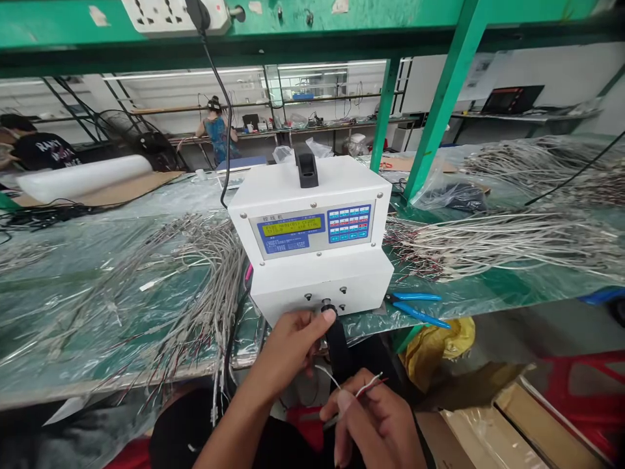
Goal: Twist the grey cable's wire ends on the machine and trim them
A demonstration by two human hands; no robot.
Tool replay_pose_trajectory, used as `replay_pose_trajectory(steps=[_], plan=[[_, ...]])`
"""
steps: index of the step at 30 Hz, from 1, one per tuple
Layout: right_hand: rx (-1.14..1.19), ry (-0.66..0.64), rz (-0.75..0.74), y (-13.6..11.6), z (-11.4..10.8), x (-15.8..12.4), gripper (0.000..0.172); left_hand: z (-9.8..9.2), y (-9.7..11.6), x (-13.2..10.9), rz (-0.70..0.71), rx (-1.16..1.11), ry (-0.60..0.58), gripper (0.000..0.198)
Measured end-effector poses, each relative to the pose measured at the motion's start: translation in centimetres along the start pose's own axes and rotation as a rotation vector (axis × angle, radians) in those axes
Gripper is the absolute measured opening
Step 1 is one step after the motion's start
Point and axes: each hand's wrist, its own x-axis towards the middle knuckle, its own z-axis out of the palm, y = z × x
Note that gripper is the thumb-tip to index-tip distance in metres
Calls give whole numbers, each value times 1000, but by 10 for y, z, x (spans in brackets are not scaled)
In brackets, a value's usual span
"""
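A white box-shaped machine (312, 241) with a blue control panel and yellow display stands on the green bench. My left hand (288, 352) reaches up to the black round opening (328, 307) on the machine's lower front, fingertips pinching a thin wire there. My right hand (375, 423) is lower, near the bench edge, fingers closed on a thin cable whose white and red strands (367, 385) fan out above the fingers.
Piles of grey cables lie left (195, 286) and right (512, 241) of the machine. Blue-handled pliers (417, 307) rest right of it. Cardboard boxes (517, 423) sit below right. A green post (439, 104) rises behind. Other people work at far benches.
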Motion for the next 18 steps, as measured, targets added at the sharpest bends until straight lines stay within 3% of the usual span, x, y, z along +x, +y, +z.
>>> replay_pose_trajectory(steps=[7,12,18], plan=[[64,0,-39,2,1,8,55,7,-6,10,-51,-81,-139,50],[70,-20,-48,5,0,10,52,10,-6,12,-66,-130,-96,46],[83,45,-45,1,-3,11,50,10,-5,11,-84,-150,-86,45]])
